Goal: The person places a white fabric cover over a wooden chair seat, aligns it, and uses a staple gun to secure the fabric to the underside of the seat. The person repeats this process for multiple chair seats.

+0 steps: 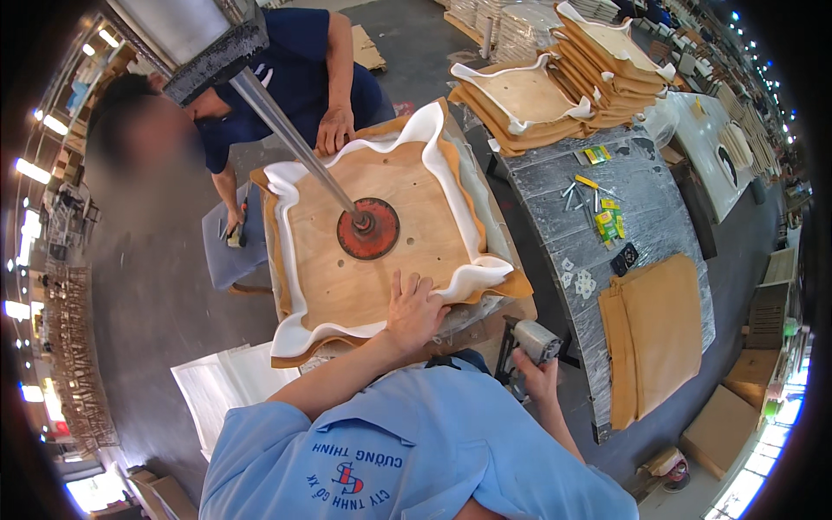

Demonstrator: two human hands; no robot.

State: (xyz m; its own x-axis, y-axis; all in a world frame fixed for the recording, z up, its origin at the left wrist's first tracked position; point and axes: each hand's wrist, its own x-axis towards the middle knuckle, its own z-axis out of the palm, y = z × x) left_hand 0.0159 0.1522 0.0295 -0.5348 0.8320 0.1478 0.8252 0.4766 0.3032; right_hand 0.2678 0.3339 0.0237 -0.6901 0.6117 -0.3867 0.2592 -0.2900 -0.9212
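Note:
A square wooden seat board lies on the work stand, edged by wavy white foam over tan upholstery material. A metal rod ending in a round red pressing disc stands on the board's middle. My left hand lies across the near edge, fingers stretched over the foam onto the wood. Down at the right, away from the board, my right hand is closed around a staple gun. How its fingers sit on the handle is partly hidden.
Across the stand, a co-worker in a dark blue shirt has one hand by the far edge, the other holding a tool. The right-hand table bears padded boards, folded tan sheets, and small yellow-green boxes.

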